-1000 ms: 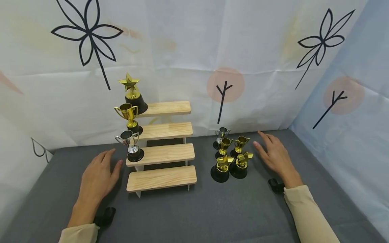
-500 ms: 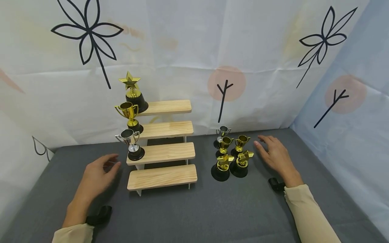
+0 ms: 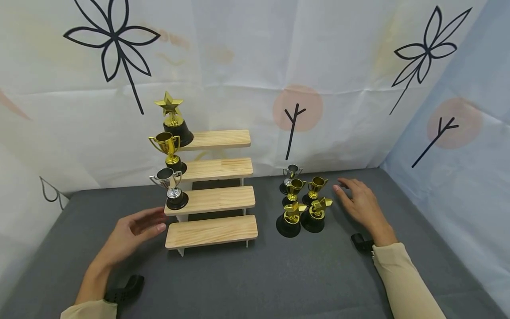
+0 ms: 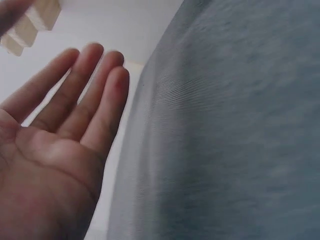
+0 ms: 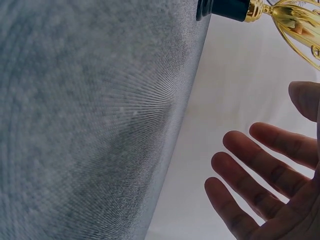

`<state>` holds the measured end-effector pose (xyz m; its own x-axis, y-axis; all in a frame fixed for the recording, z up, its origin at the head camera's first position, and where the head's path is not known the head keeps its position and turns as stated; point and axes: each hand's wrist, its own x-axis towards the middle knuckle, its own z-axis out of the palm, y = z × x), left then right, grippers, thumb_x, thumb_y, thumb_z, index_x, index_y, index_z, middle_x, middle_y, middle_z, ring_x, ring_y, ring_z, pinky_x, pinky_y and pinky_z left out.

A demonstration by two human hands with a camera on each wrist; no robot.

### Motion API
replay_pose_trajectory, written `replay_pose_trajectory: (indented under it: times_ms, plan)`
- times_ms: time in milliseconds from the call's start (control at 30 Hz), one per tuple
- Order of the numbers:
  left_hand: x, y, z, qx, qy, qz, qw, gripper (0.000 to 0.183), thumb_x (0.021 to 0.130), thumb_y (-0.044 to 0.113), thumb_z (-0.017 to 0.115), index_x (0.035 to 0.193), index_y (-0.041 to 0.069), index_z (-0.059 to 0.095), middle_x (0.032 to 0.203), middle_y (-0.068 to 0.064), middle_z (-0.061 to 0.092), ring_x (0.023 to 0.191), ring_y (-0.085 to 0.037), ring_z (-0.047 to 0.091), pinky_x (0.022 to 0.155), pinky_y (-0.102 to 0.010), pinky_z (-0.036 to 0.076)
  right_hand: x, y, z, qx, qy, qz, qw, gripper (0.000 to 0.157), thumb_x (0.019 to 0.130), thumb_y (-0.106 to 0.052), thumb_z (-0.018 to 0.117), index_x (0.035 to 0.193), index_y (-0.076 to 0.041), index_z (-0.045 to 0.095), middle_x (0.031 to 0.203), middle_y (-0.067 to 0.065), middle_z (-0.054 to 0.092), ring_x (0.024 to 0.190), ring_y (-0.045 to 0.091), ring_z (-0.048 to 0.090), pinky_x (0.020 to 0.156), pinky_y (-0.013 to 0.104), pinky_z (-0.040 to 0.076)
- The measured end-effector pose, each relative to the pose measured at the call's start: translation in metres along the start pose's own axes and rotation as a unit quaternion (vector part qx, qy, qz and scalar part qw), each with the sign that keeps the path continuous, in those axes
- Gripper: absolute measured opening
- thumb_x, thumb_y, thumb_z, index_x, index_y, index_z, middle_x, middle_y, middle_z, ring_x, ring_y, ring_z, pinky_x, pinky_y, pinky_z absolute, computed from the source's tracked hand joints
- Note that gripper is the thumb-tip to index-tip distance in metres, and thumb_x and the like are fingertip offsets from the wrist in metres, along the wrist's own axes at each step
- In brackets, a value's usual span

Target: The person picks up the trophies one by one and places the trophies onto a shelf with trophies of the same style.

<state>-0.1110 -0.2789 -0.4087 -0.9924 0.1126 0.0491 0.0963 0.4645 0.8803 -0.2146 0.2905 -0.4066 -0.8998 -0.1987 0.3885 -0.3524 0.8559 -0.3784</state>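
Observation:
My left hand (image 3: 129, 235) is beside the left end of a stepped wooden shelf (image 3: 215, 230), fingers spread and holding nothing, fingertips right at the shelf's edge. On the shelf's left side stand a gold star trophy (image 3: 178, 128) at the top, a gold cup trophy (image 3: 169, 148) below it, then a silver cup trophy (image 3: 175, 192). The lowest step is bare. My right hand (image 3: 362, 204) lies relaxed just right of a group of small trophies: a silver cup (image 3: 290, 177), two gold cups (image 3: 314, 188) and two gold star trophies (image 3: 289, 221). The right wrist view shows its palm holding nothing.
A dark grey cloth (image 3: 259, 283) covers the table. Behind it hangs a white fabric backdrop (image 3: 239, 57) with line-drawn plants, and a bluish panel (image 3: 486, 177) closes the right side. A thin black looped line (image 3: 52, 195) shows at the left.
My left hand has lowered slightly and turned, its fingers now reaching toward the shelf's left edge. The right hand stays almost where it was, and the trophies have not moved.

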Motion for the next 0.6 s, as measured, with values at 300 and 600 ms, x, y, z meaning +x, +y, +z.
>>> replay_pose_trajectory:
  times_ms: [300,600]
  plan:
    - [-0.009,-0.015,0.01,-0.213,-0.095,0.066,0.9702,0.066,0.087,-0.014,0.07,0.145,-0.017,0.039,0.138,0.002,0.06,0.122,-0.009,0.061,0.099,-0.025,0.055,0.001,-0.002,0.0,0.014,0.006,-0.002,1.0,0.043,0.105,-0.024,0.058,0.134,0.008,0.059,0.119,0.028,0.063,0.11,0.047,0.058,0.09,0.066,0.048]
    - [-0.009,-0.025,0.014,-0.211,-0.094,0.071,0.9703,0.069,0.081,-0.016,0.075,0.141,-0.022,0.04,0.133,0.006,0.062,0.12,-0.009,0.062,0.101,-0.027,0.054,0.0,-0.003,0.0,0.021,0.002,0.003,1.0,0.044,0.106,-0.026,0.057,0.134,0.008,0.059,0.119,0.028,0.063,0.11,0.046,0.059,0.087,0.064,0.051]
